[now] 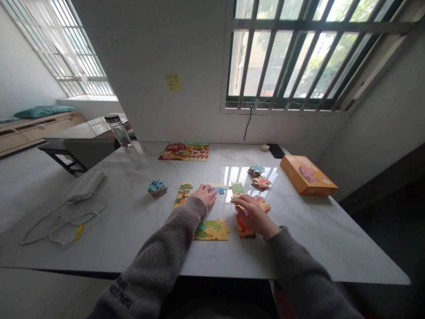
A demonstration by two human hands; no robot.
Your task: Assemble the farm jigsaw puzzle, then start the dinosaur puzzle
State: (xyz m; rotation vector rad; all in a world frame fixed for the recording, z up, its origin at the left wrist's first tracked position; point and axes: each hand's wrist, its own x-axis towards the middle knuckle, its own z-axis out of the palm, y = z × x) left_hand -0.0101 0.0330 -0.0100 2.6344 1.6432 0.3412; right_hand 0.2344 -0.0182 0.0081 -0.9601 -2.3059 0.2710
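Observation:
My left hand (205, 196) lies with outstretched fingers over the pale upper puzzle pieces, beside a piece with a blue shape (218, 190). Under its wrist, joined yellow-green puzzle pieces (212, 230) form a strip nearest me. On the left stands a strip with a tree (184, 193), partly covered by my forearm. My right hand (255, 215) hovers or rests, fingers apart, over the right-hand puzzle pieces; contact is unclear. Just above its fingertips sits a green puzzle piece (237, 188). Red and orange pieces (245, 229) show below that hand.
Stacks of puzzle pieces lie at left (157, 188) and right (261, 182). A farm picture (186, 151) is at the back. Also on the white table (133, 239) are an orange box (308, 175), a phone (276, 151), a glass bottle (120, 133) and a white cable (63, 241).

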